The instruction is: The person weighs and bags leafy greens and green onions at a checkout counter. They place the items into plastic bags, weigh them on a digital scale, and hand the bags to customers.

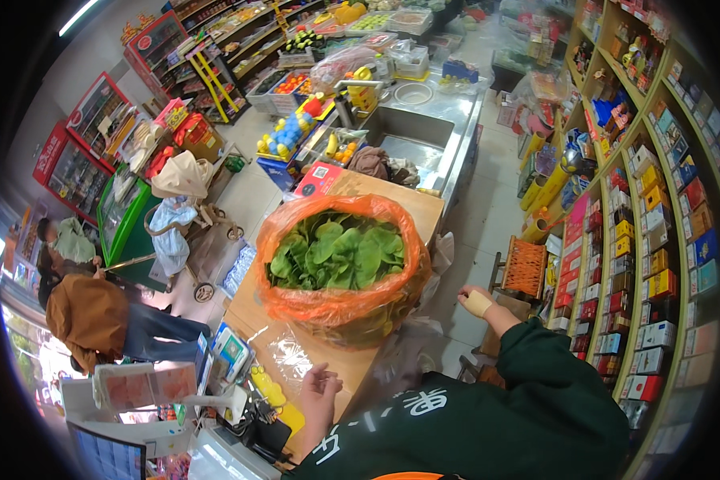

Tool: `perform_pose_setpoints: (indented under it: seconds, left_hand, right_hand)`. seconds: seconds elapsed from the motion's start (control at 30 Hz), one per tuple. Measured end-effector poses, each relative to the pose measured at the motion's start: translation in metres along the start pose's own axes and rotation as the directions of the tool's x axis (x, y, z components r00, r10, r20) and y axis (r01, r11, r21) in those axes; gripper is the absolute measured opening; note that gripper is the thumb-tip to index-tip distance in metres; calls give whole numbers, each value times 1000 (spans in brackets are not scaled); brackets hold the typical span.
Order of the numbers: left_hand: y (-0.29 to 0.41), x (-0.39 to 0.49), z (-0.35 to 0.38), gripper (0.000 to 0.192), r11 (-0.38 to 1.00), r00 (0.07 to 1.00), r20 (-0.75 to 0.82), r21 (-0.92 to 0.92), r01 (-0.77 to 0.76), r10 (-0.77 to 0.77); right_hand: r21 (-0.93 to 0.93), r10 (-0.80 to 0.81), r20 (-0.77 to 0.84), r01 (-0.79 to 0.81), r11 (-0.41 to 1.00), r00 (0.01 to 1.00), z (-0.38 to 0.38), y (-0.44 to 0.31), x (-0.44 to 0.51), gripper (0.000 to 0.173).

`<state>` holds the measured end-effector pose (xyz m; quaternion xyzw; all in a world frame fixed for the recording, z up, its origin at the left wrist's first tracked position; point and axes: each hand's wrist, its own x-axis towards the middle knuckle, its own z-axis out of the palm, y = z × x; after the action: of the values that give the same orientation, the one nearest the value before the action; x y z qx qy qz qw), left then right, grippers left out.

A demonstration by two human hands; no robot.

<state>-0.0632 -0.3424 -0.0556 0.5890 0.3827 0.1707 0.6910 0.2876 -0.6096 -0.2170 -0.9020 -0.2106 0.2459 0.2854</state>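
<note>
An orange plastic bag (348, 306) stands with its mouth wide on a wooden counter (360, 360), full of green leafy vegetables (339, 249). Below the bag, over the counter near the till, my left hand (321, 384) is raised with its fingers loosely curled and nothing in it. My right hand (475, 302), with a beige patch on its back or wrist, is held out over the aisle to the right of the bag, touching neither bag nor shelf; its fingers are partly curled and it seems to hold nothing.
A steel sink (411, 141) lies beyond the counter. Shelves of small boxes (648, 288) line the right side, beside a woven orange chair (523, 268). A screen (108, 450) and cables sit at lower left. Two people stand left, near a stroller (183, 231) and a green freezer (123, 216).
</note>
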Motion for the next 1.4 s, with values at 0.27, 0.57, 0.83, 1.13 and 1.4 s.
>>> perform_pose_setpoints:
  seconds: [0.27,0.57,0.83,1.13,1.4]
  left_hand:
    - [24,90,43,61,904,925,-30,225,-363,379]
    - [4,148,46,14,944,964,-171,297,-146,203]
    - [62,151,103,23,577,891,-422,775,259,167]
    - [145,138,227,38,289,710,-468,884,369,526]
    - [109,230,346,30,734,886,-103,607,-304,452]
  right_hand:
    - [-206,62,63,-48,977,996,-7,71,-77,28]
    - [-414,146,465,69,907,873,-56,133,-9,35]
    - [-102,-306,78,313,944,949,-141,47,255,28]
    - [-282,-534,104,540,793,839,-118,-89,447,65]
    - [-45,-294,-1,293,955,956,-97,-47,475,46]
